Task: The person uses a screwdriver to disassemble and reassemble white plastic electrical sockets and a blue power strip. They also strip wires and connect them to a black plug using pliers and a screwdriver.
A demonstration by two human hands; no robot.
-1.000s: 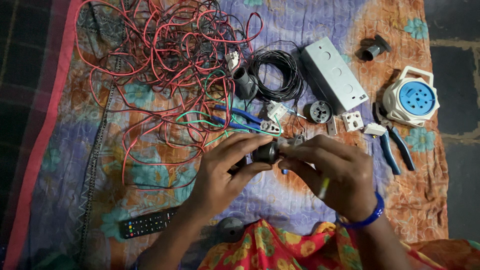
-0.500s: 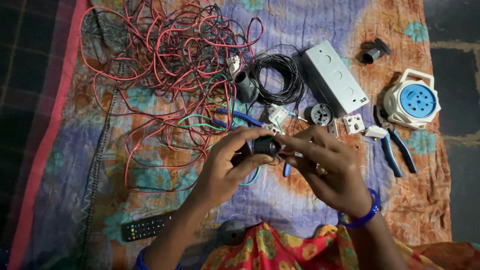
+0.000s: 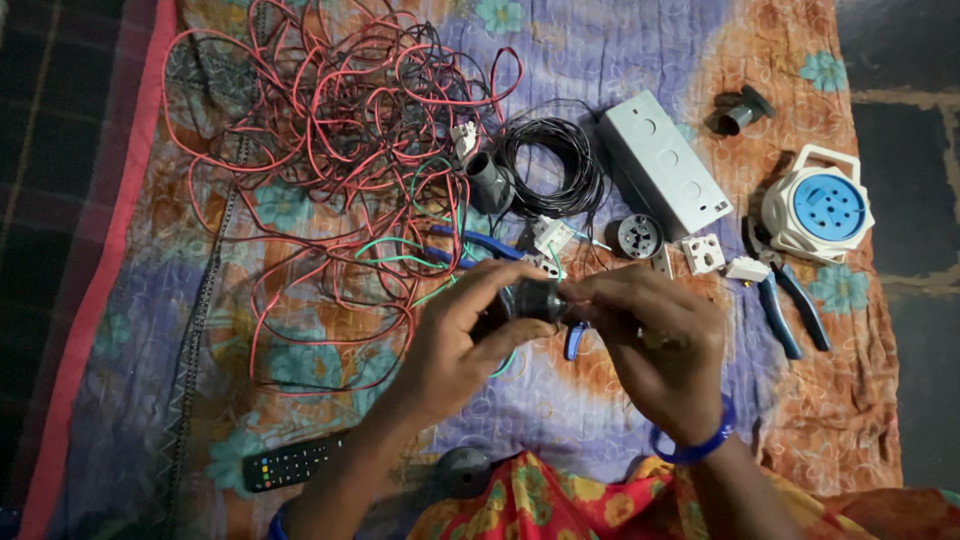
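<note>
Both hands meet over the patterned cloth [image 3: 560,420] around a small black round fitting [image 3: 537,299]. My left hand [image 3: 462,335] grips it from the left with thumb and fingers. My right hand [image 3: 655,345], with a blue bangle at the wrist, pinches its right end. A blue-handled tool [image 3: 573,340] pokes out just below the hands. Green wire [image 3: 400,255] runs under my left hand.
A tangle of red and black wires [image 3: 320,140] fills the upper left. A black wire coil [image 3: 550,165], grey box [image 3: 665,165], white-and-blue reel [image 3: 818,205], blue pliers [image 3: 790,315], small white parts [image 3: 702,252] and a remote [image 3: 292,462] lie around.
The hands have stayed together on the black fitting, turning it slightly. The view shifted a little; nothing on the cloth moved.
</note>
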